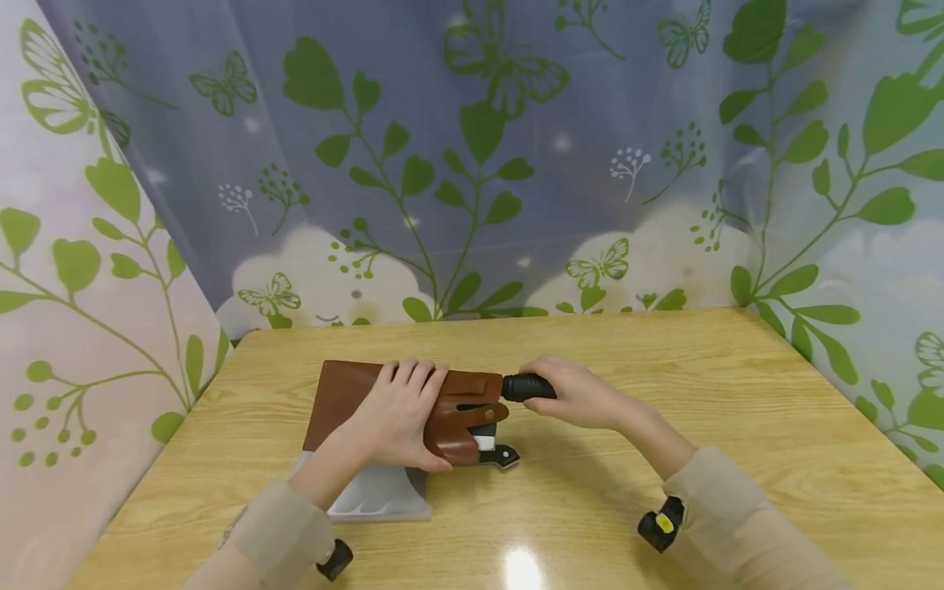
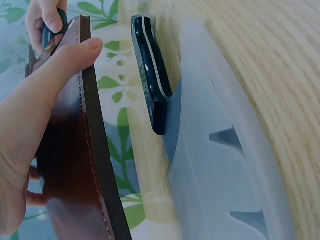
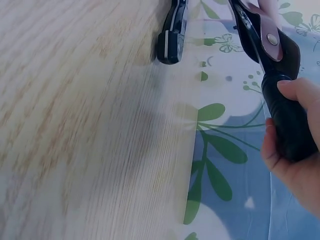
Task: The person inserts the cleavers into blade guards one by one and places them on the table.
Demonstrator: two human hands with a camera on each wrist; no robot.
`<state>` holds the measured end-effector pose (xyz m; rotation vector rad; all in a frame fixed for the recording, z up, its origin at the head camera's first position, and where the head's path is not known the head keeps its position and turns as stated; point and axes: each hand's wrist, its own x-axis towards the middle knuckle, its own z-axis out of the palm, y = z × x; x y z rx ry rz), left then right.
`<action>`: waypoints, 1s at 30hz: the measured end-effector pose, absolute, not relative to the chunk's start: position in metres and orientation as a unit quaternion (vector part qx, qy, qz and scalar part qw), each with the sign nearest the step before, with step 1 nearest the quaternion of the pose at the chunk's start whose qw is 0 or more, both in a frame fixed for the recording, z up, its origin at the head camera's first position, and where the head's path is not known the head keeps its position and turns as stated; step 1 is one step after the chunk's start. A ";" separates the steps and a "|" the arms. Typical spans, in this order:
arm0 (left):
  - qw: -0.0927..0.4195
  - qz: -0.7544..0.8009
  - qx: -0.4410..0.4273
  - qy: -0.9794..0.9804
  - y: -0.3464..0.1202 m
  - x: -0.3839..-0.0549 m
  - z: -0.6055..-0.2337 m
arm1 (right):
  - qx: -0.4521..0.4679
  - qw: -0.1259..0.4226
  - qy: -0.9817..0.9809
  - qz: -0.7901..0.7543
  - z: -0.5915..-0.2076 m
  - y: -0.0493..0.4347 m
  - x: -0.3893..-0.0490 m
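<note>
My left hand [image 1: 401, 410] holds a brown leather sheath [image 1: 347, 401] from above, its thumb [image 2: 82, 52] lying over the stitched edge. My right hand [image 1: 578, 393] grips the black ribbed handle [image 1: 527, 387] of a knife at the sheath's right end; the blade is hidden in the leather. A strap with a metal snap [image 3: 272, 39] stands beside that handle. A small dark-and-white block [image 1: 484, 441] shows at the sheath's front pocket. Below the sheath, on the table, lies a second knife with a black riveted handle [image 2: 152, 75] and a translucent blade guard [image 2: 220, 150].
Everything is over a light wood-grain table [image 1: 590, 524]. A printed curtain [image 1: 560, 205] with green leaves and butterflies hangs behind the far edge and along both sides. Each wrist carries a small black camera, such as the right one [image 1: 659, 526].
</note>
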<state>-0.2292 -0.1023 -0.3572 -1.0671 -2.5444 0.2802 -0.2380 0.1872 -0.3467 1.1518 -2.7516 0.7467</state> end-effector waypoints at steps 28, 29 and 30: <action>0.196 0.112 -0.376 -0.899 -0.105 -0.229 -0.352 | 0.352 0.004 -0.897 0.268 -0.342 0.183 -0.234; 0.197 0.113 -0.375 -0.899 -0.106 -0.229 -0.352 | 0.359 0.009 -0.895 0.264 -0.342 0.183 -0.234; 0.197 0.110 -0.374 -0.899 -0.106 -0.229 -0.353 | 0.366 0.015 -0.894 0.259 -0.343 0.184 -0.234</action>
